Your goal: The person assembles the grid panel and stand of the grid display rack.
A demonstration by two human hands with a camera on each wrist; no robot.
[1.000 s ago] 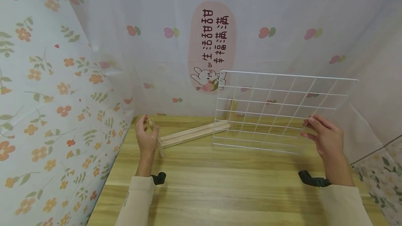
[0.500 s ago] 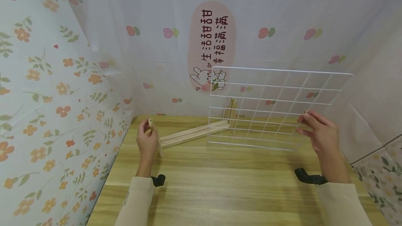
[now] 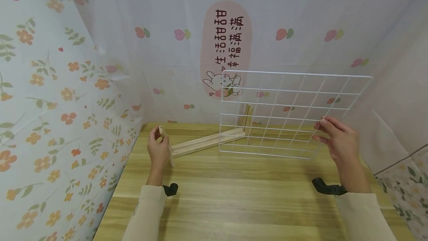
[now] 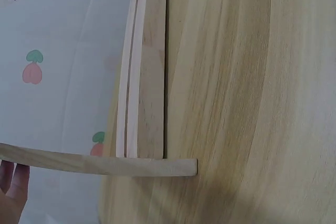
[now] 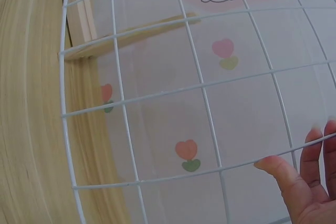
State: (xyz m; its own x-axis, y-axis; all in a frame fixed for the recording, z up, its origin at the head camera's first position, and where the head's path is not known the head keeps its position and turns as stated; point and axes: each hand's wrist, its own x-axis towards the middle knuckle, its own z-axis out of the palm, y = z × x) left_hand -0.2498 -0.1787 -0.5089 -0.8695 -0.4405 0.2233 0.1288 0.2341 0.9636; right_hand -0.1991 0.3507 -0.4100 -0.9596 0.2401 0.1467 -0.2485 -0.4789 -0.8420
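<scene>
In the head view my right hand [image 3: 341,140] pinches the right side of a white wire grid panel [image 3: 297,73], raised and tilted above the table. In the right wrist view, the thumb [image 5: 283,177] lies against a wire of it, two fingers behind. At the left, my left hand [image 3: 158,152] grips the top of the upright end piece of a wooden stand [image 3: 207,144]. Its fingertips [image 4: 18,184] touch the end piece in the left wrist view. The stand's other upright [image 3: 246,117] shows behind the grid, whose lower left part overlaps the rails from this viewpoint.
The stand sits near the back edge of a wood-grain table [image 3: 234,203]. A white curtain with printed fruit [image 3: 160,55] hangs behind, a flower-patterned one [image 3: 67,96] at the left. Black wrist mounts [image 3: 329,189] jut out from both wrists.
The right hand has moved the grid a little to the left and slightly up. The left hand's fingers, loose around the stand's end piece before, have closed on it.
</scene>
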